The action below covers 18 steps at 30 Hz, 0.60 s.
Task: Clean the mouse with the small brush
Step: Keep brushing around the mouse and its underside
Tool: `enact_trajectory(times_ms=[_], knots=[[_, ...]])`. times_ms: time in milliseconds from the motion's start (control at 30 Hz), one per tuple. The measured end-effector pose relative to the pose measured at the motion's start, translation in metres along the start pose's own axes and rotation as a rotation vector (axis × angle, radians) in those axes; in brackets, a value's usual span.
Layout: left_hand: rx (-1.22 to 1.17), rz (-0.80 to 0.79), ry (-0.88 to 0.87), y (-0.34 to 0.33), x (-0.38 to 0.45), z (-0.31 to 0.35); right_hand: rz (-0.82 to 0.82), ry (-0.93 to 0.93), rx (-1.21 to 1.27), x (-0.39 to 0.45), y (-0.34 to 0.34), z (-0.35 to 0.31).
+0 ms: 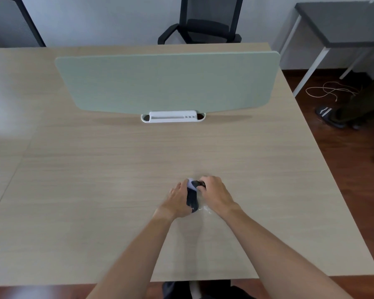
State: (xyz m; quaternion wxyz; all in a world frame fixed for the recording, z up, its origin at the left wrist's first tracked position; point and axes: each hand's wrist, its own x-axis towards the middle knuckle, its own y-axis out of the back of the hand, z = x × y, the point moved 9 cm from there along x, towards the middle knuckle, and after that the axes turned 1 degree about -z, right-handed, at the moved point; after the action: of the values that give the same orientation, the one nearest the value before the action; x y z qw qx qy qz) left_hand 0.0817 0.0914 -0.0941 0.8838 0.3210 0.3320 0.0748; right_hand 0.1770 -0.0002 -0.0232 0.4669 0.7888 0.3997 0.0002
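Note:
A dark mouse [192, 200] rests on the wooden desk [95, 190], near its front middle. My left hand [178, 201] lies against its left side and grips it. My right hand [214, 194] is closed around a small dark brush [198, 184], whose tip sits at the mouse's far end. A pale patch [190, 182] shows at that far end, between my two hands. Most of the brush is hidden inside my fingers.
A pale green divider panel [168, 83] stands across the desk's middle in a white holder [172, 116]. A black office chair [203, 24] is behind it. A grey side table [343, 24], loose cable [330, 91] and a shoe [328, 115] are at the right.

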Motion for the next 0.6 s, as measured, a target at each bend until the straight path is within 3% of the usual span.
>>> enact_trajectory(times_ms=[167,367,600], knots=[[0.05,0.113,-0.03,0.015,-0.022,0.019,-0.041,0.027,-0.033,-0.012,-0.004,0.017],[0.14,0.011,0.014,0.012,-0.01,0.023,-0.063,0.047,-0.055,-0.012,0.008,0.023],[0.159,0.012,0.011,0.013,-0.003,0.025,-0.103,0.117,-0.04,-0.016,-0.001,0.014]])
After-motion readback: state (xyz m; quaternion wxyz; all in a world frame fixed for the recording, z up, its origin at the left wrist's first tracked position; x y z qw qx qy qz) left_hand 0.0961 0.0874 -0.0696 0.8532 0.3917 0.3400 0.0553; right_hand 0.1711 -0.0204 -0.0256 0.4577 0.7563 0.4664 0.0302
